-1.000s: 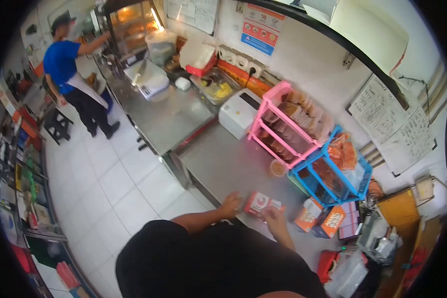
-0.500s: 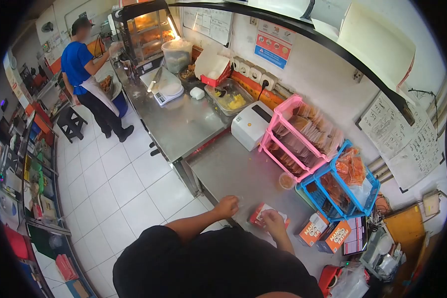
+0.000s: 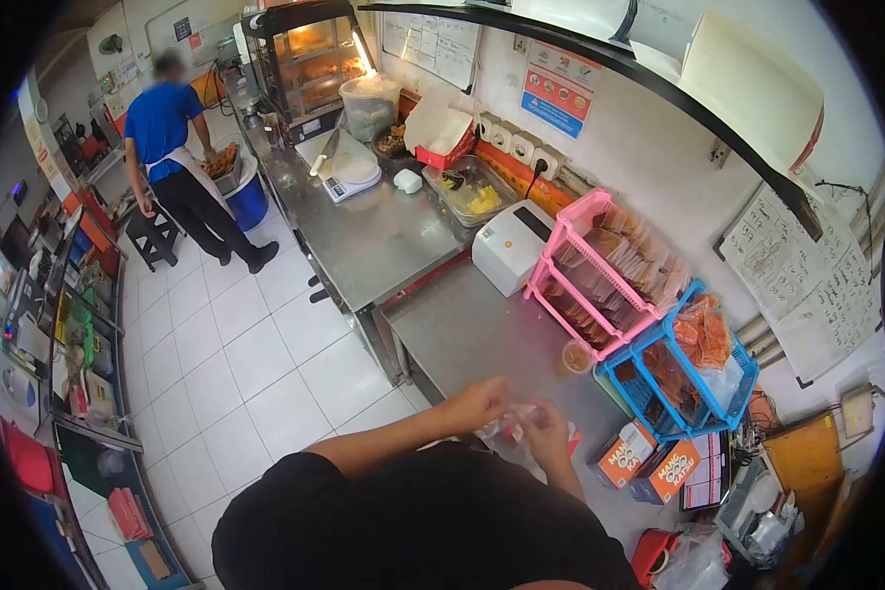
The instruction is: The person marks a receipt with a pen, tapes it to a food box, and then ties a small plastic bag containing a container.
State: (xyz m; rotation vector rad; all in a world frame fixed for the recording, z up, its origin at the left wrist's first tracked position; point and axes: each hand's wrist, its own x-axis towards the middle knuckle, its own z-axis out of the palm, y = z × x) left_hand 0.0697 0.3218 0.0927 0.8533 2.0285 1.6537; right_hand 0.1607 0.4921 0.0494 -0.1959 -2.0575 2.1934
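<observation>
I watch from far off as the left hand (image 3: 480, 403) and the right hand (image 3: 549, 440) meet close together over the steel table (image 3: 452, 320). The left arm comes in long and low from the left side, nearly straight, with the back of the hand facing up. The right arm is short in my view, and its hand bends in toward the left one, thumb and fingers drawn close.

Between the two hands is a thin clear bag (image 3: 508, 444). The right fingers pinch its top, and the left fingers curl onto the other side of it, though their tips look a bit blurry to me. The bag hangs down from the fingers toward the black shirt (image 3: 413, 521).

I see a red-and-white box (image 3: 573, 434) at the right fingers, mostly hidden by the hand and the bag — I can't tell if the bag touches it. Two orange boxes, a near one (image 3: 622, 454) and a far one (image 3: 666, 472), stand to the right of the right fingers, well clear of them. A small round cup (image 3: 576, 357) sits past the right fingertips, next to a pink rack (image 3: 565, 224) full of packets. A blue rack (image 3: 693, 430) is farther right of the fingers. Past the left fingers — straight ahead — is a white machine (image 3: 506, 258).
</observation>
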